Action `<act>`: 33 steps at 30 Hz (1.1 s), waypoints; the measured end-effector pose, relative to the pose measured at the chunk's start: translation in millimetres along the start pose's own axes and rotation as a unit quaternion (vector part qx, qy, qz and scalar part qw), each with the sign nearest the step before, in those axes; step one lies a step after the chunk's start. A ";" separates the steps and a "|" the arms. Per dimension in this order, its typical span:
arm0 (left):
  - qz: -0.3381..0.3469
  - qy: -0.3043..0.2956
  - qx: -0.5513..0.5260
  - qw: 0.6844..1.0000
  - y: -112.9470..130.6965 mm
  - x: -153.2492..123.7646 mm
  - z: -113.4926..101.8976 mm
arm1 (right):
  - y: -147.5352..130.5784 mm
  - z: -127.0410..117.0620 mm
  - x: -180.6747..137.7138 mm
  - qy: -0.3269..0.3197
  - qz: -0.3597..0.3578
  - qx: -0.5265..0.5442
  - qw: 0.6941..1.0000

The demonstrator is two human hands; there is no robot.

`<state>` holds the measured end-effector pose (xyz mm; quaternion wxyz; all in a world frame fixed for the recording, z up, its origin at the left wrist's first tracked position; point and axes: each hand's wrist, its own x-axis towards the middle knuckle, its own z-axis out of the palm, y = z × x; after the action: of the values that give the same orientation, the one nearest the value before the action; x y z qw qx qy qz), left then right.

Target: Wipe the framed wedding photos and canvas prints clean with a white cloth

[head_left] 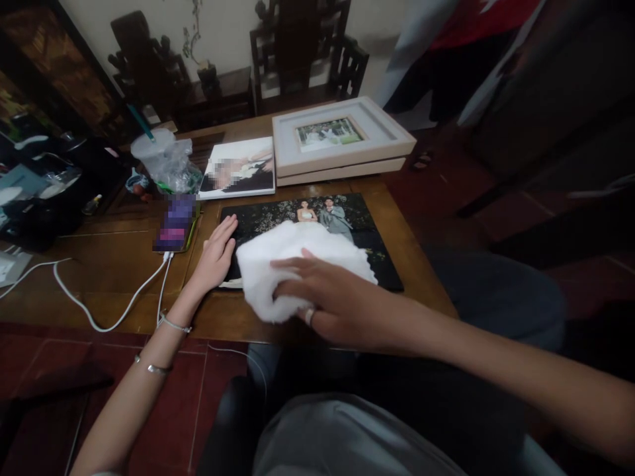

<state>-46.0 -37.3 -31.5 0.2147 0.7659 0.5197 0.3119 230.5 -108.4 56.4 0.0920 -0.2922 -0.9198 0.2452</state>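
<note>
A dark photo panel [374,248] showing a couple in wedding clothes lies flat near the front edge of the wooden table [424,294]. My right hand [337,297], with a ring on one finger, is closed on a white cloth [292,248]. The cloth lies bunched over the lower middle of the panel and hides part of the picture. Against the panel's left edge rests my left hand [217,252], its fingers stretched out and holding nothing.
Behind the panel are a white-bordered photo board [238,188] and stacked pale frames [342,158]. A phone [176,225] with a white cable [124,320] lies left of my left hand. Farther back stands a plastic cup [153,149] with a straw. Dark wooden chairs [300,49] stand behind.
</note>
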 end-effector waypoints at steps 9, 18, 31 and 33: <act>0.005 0.021 -0.039 0.999 13.3 0.6 -6.6 | 36.2 -2.2 74.7 0.059 0.105 -0.128 0.984; 0.033 0.119 -0.105 0.987 23.3 -6.9 -5.5 | 8.2 9.7 27.8 -0.047 -0.181 -0.043 0.981; 0.054 0.023 0.048 0.997 32.0 -4.3 -5.4 | 81.9 -30.0 9.9 0.089 0.074 -0.049 0.992; 0.052 0.024 0.050 0.997 32.1 -3.7 -5.2 | 76.5 -31.5 36.7 0.107 0.097 -0.057 0.988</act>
<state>-29.3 -52.6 -7.7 0.1468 0.7939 0.4989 0.3151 248.2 -20.2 45.9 0.1486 -0.4094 -0.8845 0.1672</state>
